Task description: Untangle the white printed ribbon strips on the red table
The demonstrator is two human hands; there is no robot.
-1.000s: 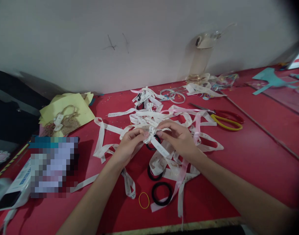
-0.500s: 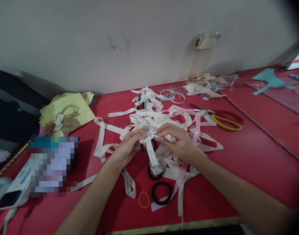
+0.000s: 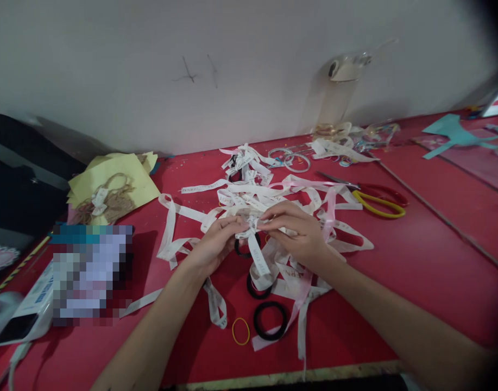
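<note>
Both hands meet over the middle of the red table. My left hand (image 3: 218,241) pinches the left side of a knotted white printed ribbon (image 3: 257,252), whose tail hangs down toward me. On its right side, my right hand (image 3: 300,231) has thumb and fingers closed on the same ribbon near the knot. A black hair tie (image 3: 243,248) hangs just under the knot, partly hidden by the fingers and ribbon. Below lie another black hair tie (image 3: 270,321) and a yellow rubber band (image 3: 240,331). Loose white ribbon (image 3: 187,214) and pink ribbon (image 3: 329,209) spread around the hands.
Scissors (image 3: 379,203) with red and yellow handles lie right of the ribbons. A clear bottle (image 3: 339,100) stands by the wall. Yellow paper (image 3: 140,182) with twine is at the left, above a white device (image 3: 24,320). Blue paper (image 3: 450,133) lies at the far right.
The fingers of my right hand have shifted slightly at the knot, and the hanging ribbon tail has swung a little to the right. Both hands keep their hold.
</note>
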